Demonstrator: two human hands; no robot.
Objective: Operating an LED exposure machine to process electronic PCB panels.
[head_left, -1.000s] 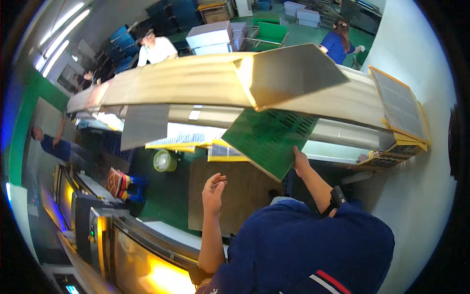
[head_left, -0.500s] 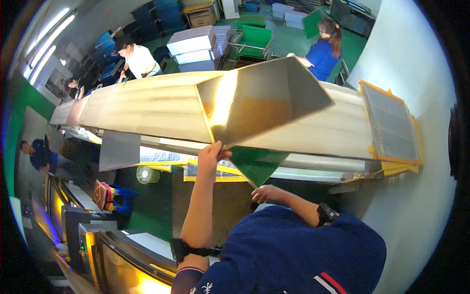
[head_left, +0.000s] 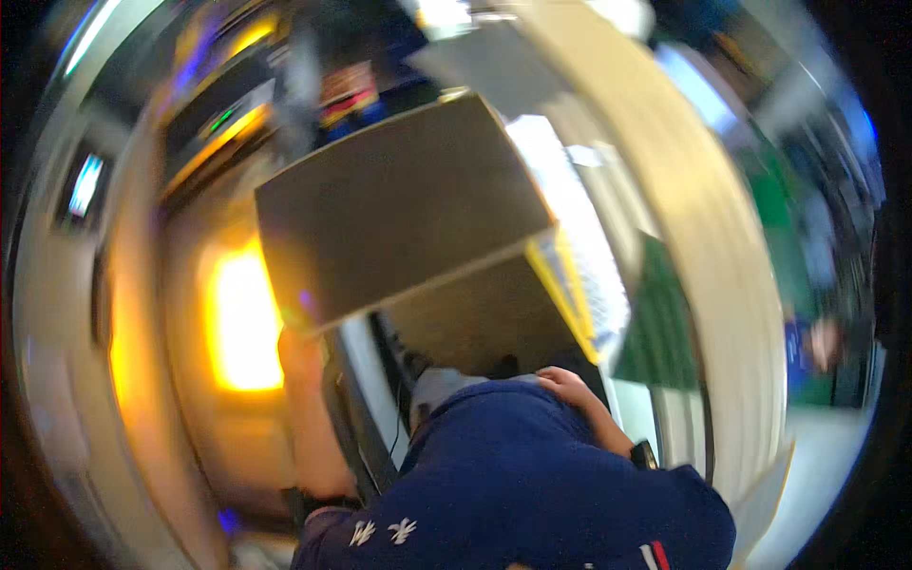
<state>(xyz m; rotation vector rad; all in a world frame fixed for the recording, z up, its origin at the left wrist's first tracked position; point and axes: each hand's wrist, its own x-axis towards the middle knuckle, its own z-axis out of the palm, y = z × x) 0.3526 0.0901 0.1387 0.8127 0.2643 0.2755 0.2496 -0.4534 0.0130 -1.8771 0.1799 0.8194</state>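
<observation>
A thin, flat rectangular panel [head_left: 399,204], dark on its face with a pale edge, is held up in front of me. My left hand [head_left: 302,350] grips it at its near left corner; blur softens the fingers there. The panel tilts across the view, its far edge reaching up toward a red and blue stool. My right hand [head_left: 567,386] hangs close to my waist, apart from the panel, with its fingers loosely apart and nothing visible in it.
At left stands a machine with a bright yellow glowing window [head_left: 245,318]. A long pale conveyor [head_left: 698,190] curves along the right, with a green sheet [head_left: 655,318] by its side. Past the panel is a red and blue stool [head_left: 350,95]. A blurred person [head_left: 822,342] is far right.
My view has swung left, from the conveyor toward the glowing machine. The panel has come along in my left hand, off the conveyor's side. My right hand has drawn back to my waist.
</observation>
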